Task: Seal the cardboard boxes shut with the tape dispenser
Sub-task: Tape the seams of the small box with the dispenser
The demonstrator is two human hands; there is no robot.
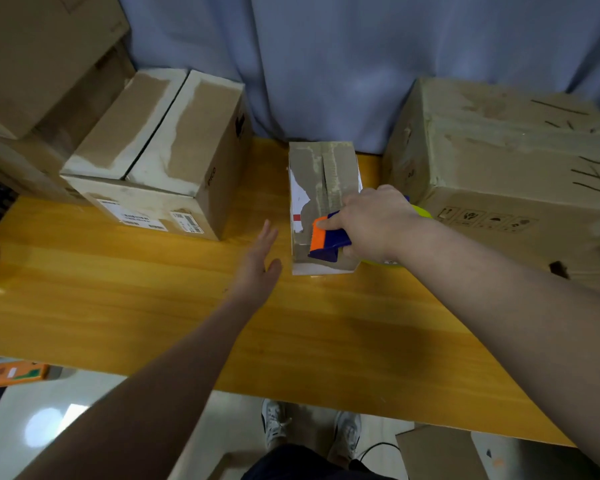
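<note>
tape dispenser (329, 239): blue body, orange front; sits over near end of small box top, orange end pointing left; contact with the cardboard looks likely, can't confirm
tape roll (422, 213): yellow-green, mostly hidden behind the right hand
small box (321, 174): narrow carton, mid table, long axis running away from the person; top flaps down, dark seam gap along the middle; old tape torn off, white patches on left side
right hand (374, 220): fingers curled tight round dispenser handle, index finger laid forward onto the orange part
left hand (257, 265): fingers straight and close together, thumb apart, holds nothing; just left of small box's near corner, strip of table showing between; can't tell if it touches the table
table (153, 289): yellow wood; wide bare stretch from the small box to the near edge
left box (160, 157): bigger carton, top flaps closed with open seam, labels on near side; bare table lane between it and small box
right box (499, 161): large carton, pen marks on top; near small box's right side, narrow gap
rear edge: blue curtain (326, 64) right behind the boxes
far left: stacked cartons (32, 64)
floor: shoes (274, 424) below the table's near edge
</note>
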